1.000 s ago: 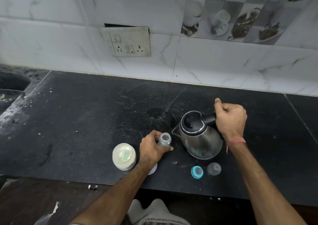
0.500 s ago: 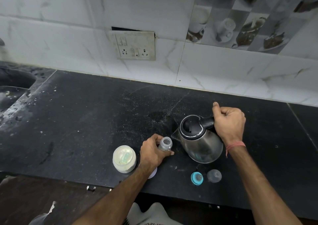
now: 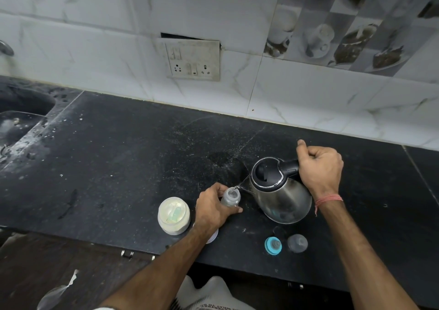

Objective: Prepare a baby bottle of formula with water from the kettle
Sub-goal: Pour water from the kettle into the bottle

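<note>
My left hand [image 3: 213,208] grips a clear baby bottle [image 3: 231,197] that stands open on the black counter [image 3: 118,167]. My right hand [image 3: 319,167] holds the black handle of a steel kettle [image 3: 280,191], which is tilted left with its spout over the bottle's mouth. A thin stream of water runs from the spout into the bottle. An open jar of pale formula powder [image 3: 174,215] with a green scoop inside stands left of my left hand.
A blue-ringed teat [image 3: 273,245] and a clear bottle cap [image 3: 297,243] lie near the front edge, below the kettle. A white lid [image 3: 212,237] peeks out under my left wrist. A sink [image 3: 19,115] is at far left; a wall socket [image 3: 193,60] is behind.
The kettle has tipped further left, bringing its spout onto the bottle's mouth, and water now flows. My left hand keeps holding the bottle in place.
</note>
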Motion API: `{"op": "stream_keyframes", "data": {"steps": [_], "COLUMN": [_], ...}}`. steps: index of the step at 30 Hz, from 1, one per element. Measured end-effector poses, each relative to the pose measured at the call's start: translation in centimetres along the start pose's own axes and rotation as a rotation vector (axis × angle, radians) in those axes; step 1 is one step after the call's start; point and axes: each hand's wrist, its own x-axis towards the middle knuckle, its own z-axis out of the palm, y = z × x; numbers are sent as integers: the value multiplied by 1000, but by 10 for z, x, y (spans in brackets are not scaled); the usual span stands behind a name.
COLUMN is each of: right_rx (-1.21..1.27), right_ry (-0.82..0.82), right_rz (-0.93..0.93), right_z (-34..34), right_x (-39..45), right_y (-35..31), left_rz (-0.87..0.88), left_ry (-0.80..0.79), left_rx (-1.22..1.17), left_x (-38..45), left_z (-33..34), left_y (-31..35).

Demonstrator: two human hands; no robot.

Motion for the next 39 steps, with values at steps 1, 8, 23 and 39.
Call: {"op": "stream_keyframes", "data": {"steps": [1, 8, 23, 39], "right_rx": [-1, 4, 3, 2], "right_ry": [1, -8, -11, -7], "right_rz": [0, -2, -2, -10], "right_z": [0, 1, -2, 2], "right_x": [0, 1, 1, 4], "right_y": [0, 1, 3, 5], "left_rz": [0, 5, -8, 27], "left_ry": [0, -4, 1, -27], "left_rx": [3, 16, 23, 69], "left_x": [0, 0, 0, 2], "left_z": [0, 0, 2, -3], "left_y": [0, 1, -1, 0]}}
